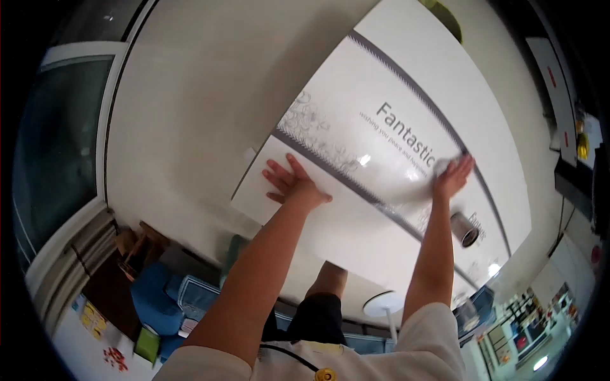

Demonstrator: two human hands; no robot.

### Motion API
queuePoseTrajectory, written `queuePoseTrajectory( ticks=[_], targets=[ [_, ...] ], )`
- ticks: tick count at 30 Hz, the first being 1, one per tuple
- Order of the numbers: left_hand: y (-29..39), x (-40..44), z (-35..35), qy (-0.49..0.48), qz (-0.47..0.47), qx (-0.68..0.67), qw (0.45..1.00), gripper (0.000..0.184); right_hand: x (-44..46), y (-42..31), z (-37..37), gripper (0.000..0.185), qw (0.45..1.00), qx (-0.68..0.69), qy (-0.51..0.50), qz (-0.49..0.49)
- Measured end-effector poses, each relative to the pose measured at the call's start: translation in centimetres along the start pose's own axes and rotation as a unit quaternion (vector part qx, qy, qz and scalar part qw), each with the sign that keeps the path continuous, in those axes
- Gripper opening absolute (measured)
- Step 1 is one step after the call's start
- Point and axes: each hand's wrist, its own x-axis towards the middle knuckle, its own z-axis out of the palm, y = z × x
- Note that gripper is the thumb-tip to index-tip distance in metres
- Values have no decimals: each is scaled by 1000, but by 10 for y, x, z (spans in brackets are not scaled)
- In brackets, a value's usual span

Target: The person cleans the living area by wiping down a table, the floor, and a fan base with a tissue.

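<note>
A glossy white table (343,209) fills the middle of the view, printed with grey bands, floral patterns and the word "Fantastic". Flat on its plain near-left part rests my left hand (294,186), fingers spread and holding nothing. My right hand (453,179) lies on the printed middle strip, beside the lettering, its fingers stretched out. A pale greyish patch shows by its thumb side; whether that is a thing under the palm or a reflection I cannot tell. Just below the right hand, close to my forearm, is a dark brown cup (467,230).
Blue seating (155,298) runs along the lower left, with a green box (147,344) near it. A small round white stand (383,303) is below the table. At the left is a glass door (70,133). Cluttered shelves (530,327) appear at lower right.
</note>
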Motion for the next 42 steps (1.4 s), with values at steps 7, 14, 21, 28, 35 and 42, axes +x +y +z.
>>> queuePoseTrajectory(
  ticks=[7, 14, 21, 28, 35, 42],
  targets=[
    [-106, 27, 28, 73, 320, -287, 900, 95, -147, -277, 0, 52, 947, 110, -216, -209],
    [-288, 23, 13, 137, 301, -258, 908, 68, -243, -303, -49, 57, 897, 186, -274, -292],
    [-230, 41, 45, 300, 436, -39, 848, 74, -283, -67, -101, 56, 980, -5, -197, 9],
    [-175, 67, 51, 264, 200, -62, 942, 109, -333, 70, -105, 62, 943, 43, 75, 322],
    [-185, 86, 41, 215, 226, -97, 945, 100, -335, -177, -79, 56, 962, 10, -273, 13],
    [-186, 111, 50, 270, 245, -36, 930, 95, -355, -294, -54, 40, 812, 405, -296, -297]
  ],
)
